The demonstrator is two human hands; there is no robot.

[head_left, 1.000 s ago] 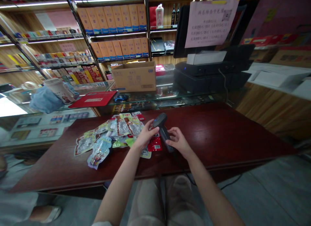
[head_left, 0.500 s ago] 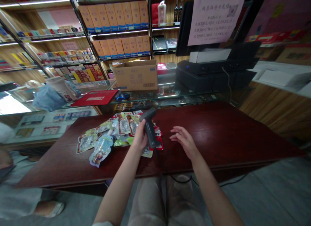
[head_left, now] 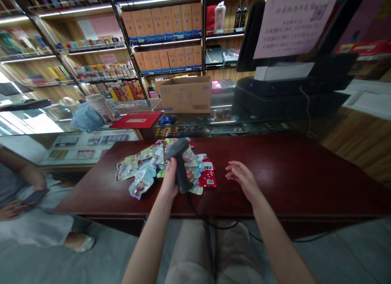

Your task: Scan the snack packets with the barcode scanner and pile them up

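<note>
My left hand (head_left: 170, 180) is wrapped round the handle of a dark grey barcode scanner (head_left: 182, 170), held above the table with its cable hanging down. Behind and beneath the scanner lies a heap of snack packets. Among them are a red packet (head_left: 208, 172) to the right of the scanner, a pale blue pouch (head_left: 143, 180) at the heap's left front and a clear-windowed packet (head_left: 126, 168) at its left end. Over the table to the right of the red packet, my right hand (head_left: 242, 179) holds nothing, its fingers loosely bent and apart.
The dark red table (head_left: 290, 174) borders a glass counter carrying a cardboard box (head_left: 185, 95), a red folder (head_left: 136, 119), a blue mouse (head_left: 167, 119) and a monitor (head_left: 249, 37). The scanner's black cable (head_left: 218, 227) runs over my lap. A person (head_left: 27, 194) sits at left with a phone.
The view has turned left, so the counter and table appear shifted right. The scanner has moved left over the heap and tilted, showing more of the red packet. My right hand stays empty.
</note>
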